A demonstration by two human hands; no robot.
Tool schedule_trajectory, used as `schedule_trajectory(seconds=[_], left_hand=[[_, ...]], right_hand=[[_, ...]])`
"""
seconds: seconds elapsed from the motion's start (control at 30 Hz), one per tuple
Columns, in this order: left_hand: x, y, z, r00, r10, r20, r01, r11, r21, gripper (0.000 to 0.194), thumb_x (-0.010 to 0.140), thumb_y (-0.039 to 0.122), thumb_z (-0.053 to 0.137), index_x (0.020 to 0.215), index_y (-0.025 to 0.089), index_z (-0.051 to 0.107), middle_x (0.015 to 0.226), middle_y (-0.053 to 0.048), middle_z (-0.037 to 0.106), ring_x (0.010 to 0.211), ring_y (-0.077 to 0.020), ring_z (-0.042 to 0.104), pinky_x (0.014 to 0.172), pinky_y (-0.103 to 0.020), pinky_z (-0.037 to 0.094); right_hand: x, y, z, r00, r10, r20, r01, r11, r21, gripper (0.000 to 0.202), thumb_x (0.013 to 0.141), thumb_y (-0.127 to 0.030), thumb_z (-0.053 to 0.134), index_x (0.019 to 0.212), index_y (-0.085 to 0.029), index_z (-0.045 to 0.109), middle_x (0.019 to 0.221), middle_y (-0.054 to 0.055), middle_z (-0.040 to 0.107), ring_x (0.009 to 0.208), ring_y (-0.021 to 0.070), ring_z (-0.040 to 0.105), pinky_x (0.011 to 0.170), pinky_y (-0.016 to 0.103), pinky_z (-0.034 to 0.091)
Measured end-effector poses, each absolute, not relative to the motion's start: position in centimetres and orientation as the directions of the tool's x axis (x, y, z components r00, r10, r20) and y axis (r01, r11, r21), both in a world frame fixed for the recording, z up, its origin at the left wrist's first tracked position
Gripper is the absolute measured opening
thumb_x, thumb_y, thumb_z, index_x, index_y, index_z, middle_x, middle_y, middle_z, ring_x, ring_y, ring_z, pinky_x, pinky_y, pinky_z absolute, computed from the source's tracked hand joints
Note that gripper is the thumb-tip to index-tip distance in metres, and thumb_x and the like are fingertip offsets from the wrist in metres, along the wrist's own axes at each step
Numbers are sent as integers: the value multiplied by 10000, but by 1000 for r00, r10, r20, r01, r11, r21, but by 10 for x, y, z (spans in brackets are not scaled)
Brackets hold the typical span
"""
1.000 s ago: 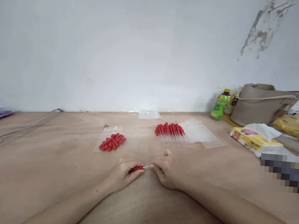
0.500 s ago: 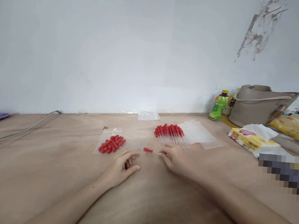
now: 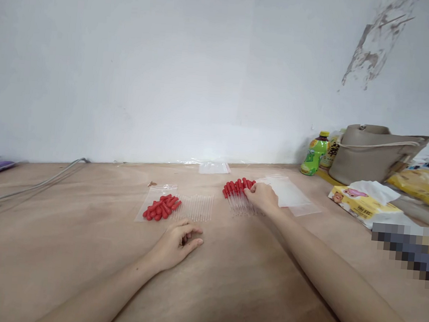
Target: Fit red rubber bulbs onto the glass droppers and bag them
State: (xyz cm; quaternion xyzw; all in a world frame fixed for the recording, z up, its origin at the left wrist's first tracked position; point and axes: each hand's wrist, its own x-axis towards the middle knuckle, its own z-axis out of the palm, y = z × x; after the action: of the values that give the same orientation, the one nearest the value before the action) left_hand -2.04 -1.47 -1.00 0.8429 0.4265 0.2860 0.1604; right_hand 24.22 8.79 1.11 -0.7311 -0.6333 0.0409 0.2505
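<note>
Several red rubber bulbs lie heaped on a clear plastic bag at centre left. Right of them is a row of thin clear tubes. Farther right, clear droppers with red bulbs lie side by side. My right hand is over the right end of that row, fingers pinched together at the red bulbs; what is between the fingertips is too hidden to make out. My left hand rests on the table below the clear tubes, fingers curled loosely and thumb apart, with nothing in it.
White plastic bags lie behind my right hand, and a small clear bag by the wall. At right stand a green bottle, a grey-beige bag and a tissue box. A grey cable crosses the left side.
My right hand has moved right and away from me, from beside the clear tubes to the dropper row. The single red-bulbed dropper near it has left its former spot. My left hand has barely moved.
</note>
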Motion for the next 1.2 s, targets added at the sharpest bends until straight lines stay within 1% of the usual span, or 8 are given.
schedule_trajectory(seconds=[0.27, 0.4, 0.47, 0.67, 0.8, 0.97, 1.07, 1.2], left_hand=[[-20, -15, -9, 476, 813, 336, 628, -581, 517, 169, 799, 269, 509, 905, 180, 606, 800, -27, 554, 647, -121, 488, 596, -237, 422], [-20, -15, -9, 476, 810, 341, 622, -585, 521, 172, 798, 272, 507, 904, 178, 606, 811, -29, 561, 640, -119, 491, 591, -236, 422], [-19, -15, -9, 476, 808, 346, 622, -588, 517, 172, 798, 271, 508, 900, 175, 608, 800, -27, 558, 632, -118, 490, 583, -233, 420], [-20, -15, -9, 480, 807, 344, 623, -589, 514, 155, 797, 256, 508, 891, 178, 604, 810, -23, 558, 636, -117, 483, 593, -234, 419], [-20, -14, -10, 482, 804, 347, 619, -593, 515, 144, 794, 243, 513, 890, 180, 600, 810, -20, 553, 637, -116, 480, 579, -226, 414], [-19, -17, -10, 490, 799, 350, 623, -601, 501, 134, 795, 234, 515, 890, 184, 595, 824, -14, 559, 629, -109, 485, 575, -217, 414], [-21, -15, -10, 470, 777, 419, 663, -624, 414, 143, 808, 250, 498, 893, 185, 593, 820, -22, 561, 657, -125, 499, 595, -230, 416], [-34, 1, -8, 344, 674, 654, 819, -556, 143, 164, 811, 260, 479, 801, 168, 615, 771, -51, 555, 741, -184, 488, 692, -301, 390]], right_hand=[[232, 75, 11, 182, 941, 284, 923, -64, -380, 273, 767, -420, 436, 759, -212, 613, 799, 44, 641, 782, 210, 579, 612, 283, 373], [204, 59, 11, 13, 953, 303, 937, 95, -337, 272, 791, -400, 419, 808, -213, 616, 841, 43, 647, 807, 190, 579, 645, 273, 380], [186, 53, 10, -58, 963, 264, 943, 140, -302, 281, 793, -385, 419, 812, -197, 627, 862, 68, 649, 835, 204, 580, 667, 283, 389], [150, 66, 10, -45, 989, 137, 951, 85, -298, 289, 748, -374, 476, 829, -162, 655, 869, 123, 654, 834, 250, 601, 651, 313, 430], [143, 80, 13, -9, 997, 72, 951, 31, -308, 313, 715, -356, 521, 900, -137, 646, 920, 150, 644, 845, 252, 604, 652, 304, 441], [140, 87, 14, 8, 1000, 13, 949, -3, -316, 323, 707, -359, 536, 897, -124, 648, 886, 163, 649, 817, 246, 614, 652, 296, 443], [139, 87, 15, -1, 1000, 8, 947, 3, -320, 306, 716, -352, 524, 882, -125, 645, 862, 158, 652, 784, 249, 620, 624, 296, 439], [143, 76, 20, -30, 997, 66, 947, 49, -316, 259, 758, -326, 459, 844, -149, 627, 839, 126, 651, 777, 251, 613, 590, 295, 423]])
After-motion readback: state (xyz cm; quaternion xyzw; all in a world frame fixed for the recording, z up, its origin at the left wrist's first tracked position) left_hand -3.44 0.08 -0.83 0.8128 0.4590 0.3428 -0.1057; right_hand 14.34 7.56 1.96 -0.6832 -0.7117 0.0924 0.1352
